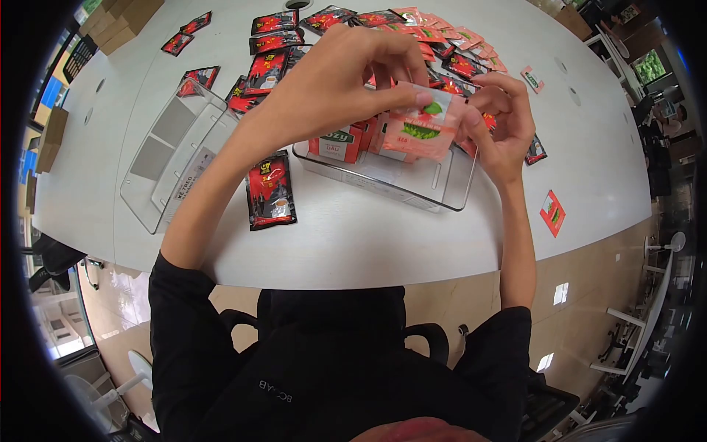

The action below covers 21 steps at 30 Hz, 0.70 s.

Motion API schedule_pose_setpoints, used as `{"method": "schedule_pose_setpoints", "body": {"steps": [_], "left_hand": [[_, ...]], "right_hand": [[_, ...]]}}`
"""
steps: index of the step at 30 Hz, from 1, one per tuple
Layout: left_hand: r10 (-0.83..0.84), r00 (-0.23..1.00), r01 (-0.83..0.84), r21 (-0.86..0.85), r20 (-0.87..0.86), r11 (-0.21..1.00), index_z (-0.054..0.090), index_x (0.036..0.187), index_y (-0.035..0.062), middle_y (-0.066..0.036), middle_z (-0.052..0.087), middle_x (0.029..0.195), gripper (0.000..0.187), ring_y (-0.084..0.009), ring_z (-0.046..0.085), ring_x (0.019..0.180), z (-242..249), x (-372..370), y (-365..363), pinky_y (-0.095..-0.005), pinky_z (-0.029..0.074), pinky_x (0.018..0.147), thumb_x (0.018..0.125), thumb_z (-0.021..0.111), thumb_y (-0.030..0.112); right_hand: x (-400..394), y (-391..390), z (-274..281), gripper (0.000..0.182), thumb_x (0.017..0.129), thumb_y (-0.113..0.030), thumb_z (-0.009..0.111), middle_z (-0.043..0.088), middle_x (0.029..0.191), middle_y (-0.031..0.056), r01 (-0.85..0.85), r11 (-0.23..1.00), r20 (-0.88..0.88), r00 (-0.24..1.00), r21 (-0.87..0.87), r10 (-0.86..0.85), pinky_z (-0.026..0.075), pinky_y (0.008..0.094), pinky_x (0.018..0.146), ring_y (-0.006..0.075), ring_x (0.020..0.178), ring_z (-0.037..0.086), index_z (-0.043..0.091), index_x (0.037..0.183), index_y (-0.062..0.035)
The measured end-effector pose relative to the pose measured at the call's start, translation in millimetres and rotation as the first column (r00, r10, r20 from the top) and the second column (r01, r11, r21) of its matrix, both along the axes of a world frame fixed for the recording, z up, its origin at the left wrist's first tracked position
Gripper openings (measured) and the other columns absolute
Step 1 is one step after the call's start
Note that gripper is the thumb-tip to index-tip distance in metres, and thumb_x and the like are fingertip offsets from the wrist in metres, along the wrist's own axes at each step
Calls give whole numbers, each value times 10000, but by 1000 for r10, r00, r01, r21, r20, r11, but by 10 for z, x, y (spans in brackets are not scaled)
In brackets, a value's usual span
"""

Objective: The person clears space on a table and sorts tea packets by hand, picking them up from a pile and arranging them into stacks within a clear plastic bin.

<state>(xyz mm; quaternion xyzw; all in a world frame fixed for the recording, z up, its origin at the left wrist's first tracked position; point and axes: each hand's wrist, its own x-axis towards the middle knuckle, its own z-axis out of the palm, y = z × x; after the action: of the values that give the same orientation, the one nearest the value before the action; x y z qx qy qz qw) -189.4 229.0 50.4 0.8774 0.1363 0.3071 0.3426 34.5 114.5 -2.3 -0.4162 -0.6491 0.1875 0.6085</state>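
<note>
My left hand (353, 88) pinches the upper edge of a pink-and-white tea sachet (418, 136) with a green picture on it. My right hand (504, 121) has its fingers curled at the sachet's right edge, the thumb against it. Below the sachet lies a clear plastic bin (383, 184), with red-and-white tea sachets (337, 144) in its left part. Part of the bin is hidden behind my hands and the sachet. A black-and-red coffee packet (270, 193) lies in front of the bin's left end, under my left forearm.
Another clear bin (157, 140) with a label stands at the left. Many coffee packets (266, 71) and pink sachets (471, 40) are spread behind the bin. Single sachets (552, 214) lie at the right. Cardboard boxes (121, 26) stand at the far left of the white table (353, 250).
</note>
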Motion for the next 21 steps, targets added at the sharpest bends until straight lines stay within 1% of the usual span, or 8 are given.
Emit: {"method": "schedule_pose_setpoints", "body": {"steps": [1,3,6,7,9,10,14,21], "left_hand": [[-26,998,27,8,-54,1000,701,911,28,-41,716,763,213,-115,673,705,18,-11,-15,-263,505,680,880,779,223],[-55,992,56,8,-115,998,679,875,24,-47,709,732,218,-124,678,693,1,-12,-25,-270,518,691,870,788,213],[-156,983,159,20,-100,987,610,819,18,-69,707,705,246,-157,692,680,-54,5,-2,-281,538,694,846,797,176],[-158,982,160,10,-108,987,610,819,18,-69,707,705,246,-157,692,680,-54,-6,-23,-281,538,694,846,797,176],[-93,972,101,26,-216,995,599,820,15,-76,706,696,250,-163,703,681,10,-7,-71,-284,547,692,848,793,169],[-103,964,102,-17,-247,995,598,830,14,-81,707,693,241,-172,716,693,12,-16,-63,-289,558,694,847,791,157],[-81,959,83,-6,-272,997,598,837,13,-77,715,704,222,-182,730,712,12,-29,-58,-291,568,709,851,782,137],[-53,977,76,110,-205,991,666,980,27,-69,751,783,211,-191,750,803,-82,-55,45,-302,571,749,819,787,92]], "right_hand": [[19,9,-5,247,897,-56,746,722,830,79,4,1000,-5,1000,-4,-4,540,243,667,124,711,705,609,1099,-14],[39,33,-1,255,865,-62,779,724,777,59,43,996,221,973,77,-59,524,226,641,112,669,692,643,1078,-29],[-2,38,3,240,825,-70,814,711,714,33,80,995,255,962,63,-93,510,216,611,98,648,684,680,1022,-42],[-12,37,-8,240,825,-70,814,711,714,33,81,995,247,965,54,-92,510,216,611,98,648,684,680,1022,-42],[-12,50,-13,229,801,-63,828,710,714,23,72,994,316,944,82,-95,495,208,586,90,633,678,700,990,-50],[-14,49,-15,252,781,-58,838,706,714,25,70,995,327,941,76,-91,488,204,577,86,624,674,704,993,-48],[7,59,-37,268,768,-61,848,702,712,23,82,993,352,930,91,-109,478,199,566,84,621,670,710,997,-52],[28,61,-33,259,739,-55,860,735,807,21,76,988,426,896,136,-127,488,222,606,95,652,677,730,964,-59]]}}
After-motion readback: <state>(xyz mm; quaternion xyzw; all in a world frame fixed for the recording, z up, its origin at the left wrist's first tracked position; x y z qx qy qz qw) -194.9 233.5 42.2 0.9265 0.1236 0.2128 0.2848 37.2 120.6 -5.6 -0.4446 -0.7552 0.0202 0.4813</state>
